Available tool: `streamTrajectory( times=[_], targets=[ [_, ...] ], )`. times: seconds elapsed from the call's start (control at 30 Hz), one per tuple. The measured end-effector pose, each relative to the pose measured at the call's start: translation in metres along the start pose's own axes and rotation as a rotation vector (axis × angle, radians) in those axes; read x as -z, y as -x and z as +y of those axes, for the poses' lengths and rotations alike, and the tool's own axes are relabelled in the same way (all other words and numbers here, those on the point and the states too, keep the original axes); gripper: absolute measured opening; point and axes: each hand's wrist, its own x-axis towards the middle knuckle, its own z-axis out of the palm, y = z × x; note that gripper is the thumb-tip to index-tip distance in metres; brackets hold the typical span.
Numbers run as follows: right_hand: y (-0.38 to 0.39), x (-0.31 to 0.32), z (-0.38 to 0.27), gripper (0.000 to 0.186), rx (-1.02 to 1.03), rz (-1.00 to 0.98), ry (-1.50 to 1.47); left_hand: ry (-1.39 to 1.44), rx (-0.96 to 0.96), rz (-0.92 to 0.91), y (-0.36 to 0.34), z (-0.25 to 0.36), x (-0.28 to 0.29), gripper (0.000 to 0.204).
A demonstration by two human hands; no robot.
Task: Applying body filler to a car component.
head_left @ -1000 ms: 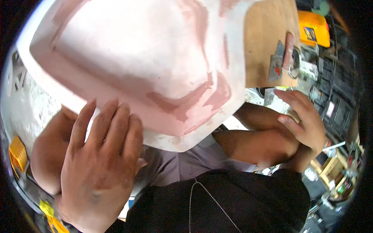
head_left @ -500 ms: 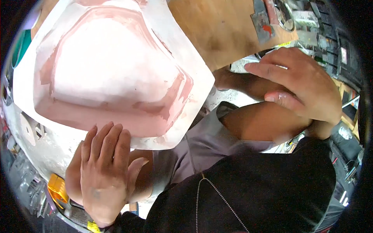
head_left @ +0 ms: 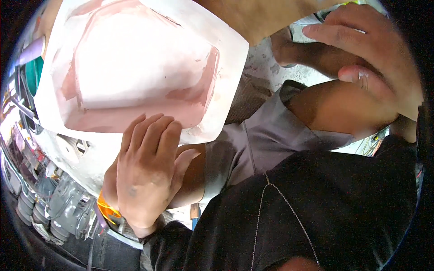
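Note:
A large white moulded panel [head_left: 135, 63] with a recessed middle lies before me. Patches of pinkish filler [head_left: 153, 115] line the inner edges of its recess. My left hand [head_left: 147, 169] rests at the panel's near rim, its fingers stretched out flat and its thumb held apart, with nothing in it. Off to the right, above my bent leg and away from the panel, hangs my right hand [head_left: 373, 56]. Its fingers reach forward, the thumb stands apart with a pale smear on it, and no object shows in its grasp.
A brown board [head_left: 266, 16] lies beyond the panel. Around its left side are a teal container [head_left: 34, 76] and a lilac cylinder [head_left: 31, 50]. An orange object [head_left: 107, 207] sits low at the left, near grey clutter [head_left: 68, 203].
The view has swung, so the panel sits higher and the scraper-like tool on the board is out of sight. My left fingers reach slightly farther over the rim; my right hand keeps its pose.

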Motion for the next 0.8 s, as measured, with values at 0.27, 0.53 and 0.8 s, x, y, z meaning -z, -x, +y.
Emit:
streamTrajectory(
  times=[0.27, 0.53, 0.8],
  targets=[
    [-0.003, -0.023, -0.004, 0.054, -0.007, 0.035, -0.094, 0.047, -0.107, -0.025, -0.016, 0.004, -0.006, 0.042],
    [-0.006, -0.039, -0.005, 0.053, -0.020, 0.035, -0.166, 0.051, -0.119, 0.019, -0.018, 0.006, -0.009, 0.045],
    [-0.009, -0.046, -0.006, 0.053, -0.031, 0.027, -0.206, 0.060, -0.094, 0.094, -0.028, 0.011, -0.021, 0.041]
  ],
)
